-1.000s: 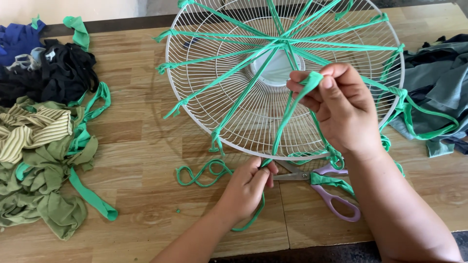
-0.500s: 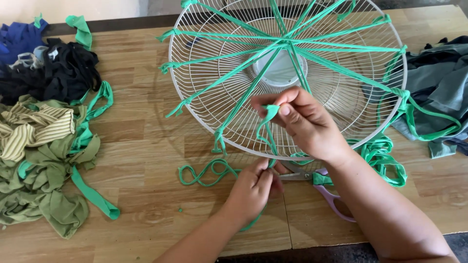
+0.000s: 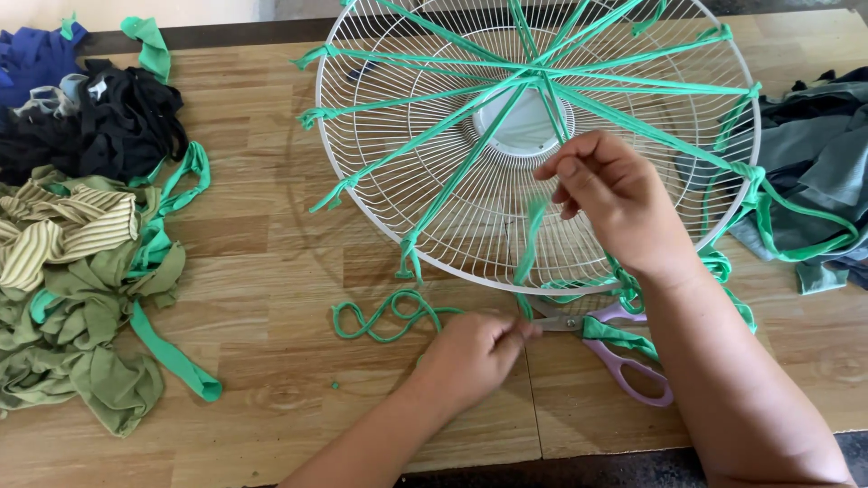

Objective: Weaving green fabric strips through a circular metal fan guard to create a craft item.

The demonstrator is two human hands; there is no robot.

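— While you list the tabletop, what does each hand hold?

— My right hand [image 3: 608,201], over the lower middle of the fan guard [image 3: 425,194], pinches the upper end of a green strip [image 3: 530,237] between thumb and fingertips. My left hand [image 3: 472,351], near the front edge, is closed on the same strip's lower end just below the guard's rim. The strip runs taut between them, blurred partway.

— And the guard?

— White wire, round, lying flat at the back middle of the tabletop [image 3: 271,271]. Green strips cross from its rim to the hub [image 3: 523,122], each knotted at the rim.

— Other items?

— Scissors [image 3: 624,354], purple handles, front right of centre, just under the guard's rim beside my right wrist; a green strip lies over them. One loose green cord [image 3: 384,316], curled, just left of my left hand. Rag pile [image 3: 77,289], olive and striped, at the left edge, with green strips through it. Dark cloth [image 3: 108,117] and blue cloth [image 3: 36,54] at the back left corner. Grey cloth [image 3: 827,154] at the right edge, touching the guard's rim.
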